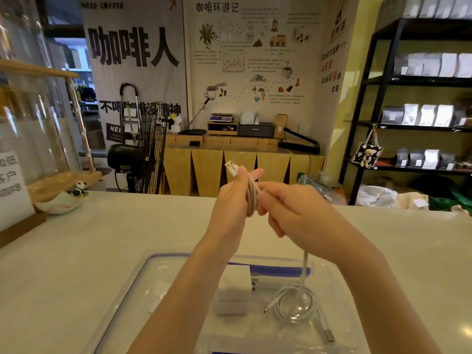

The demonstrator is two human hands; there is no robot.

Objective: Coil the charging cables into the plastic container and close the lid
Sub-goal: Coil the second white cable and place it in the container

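Above the counter, my left hand (231, 200) grips several loops of a white charging cable (251, 195); its USB plug sticks up past my thumb. My right hand (291, 208) pinches the same cable right beside the loops, and the loose end hangs down from it toward the box. Below my arms lies a clear plastic container (132, 287) with a blue-edged rim. Inside it rest a second white cable (297, 302), coiled into a ring, and a white charger block (236, 283). I cannot pick out a lid for certain.
A white counter (102, 238) carries the container. At the left stand a framed paper sign (11, 185) and a small panda dish (63, 200). Beyond the counter are a black fan (143, 154), wooden cabinets and black shelves with bags.
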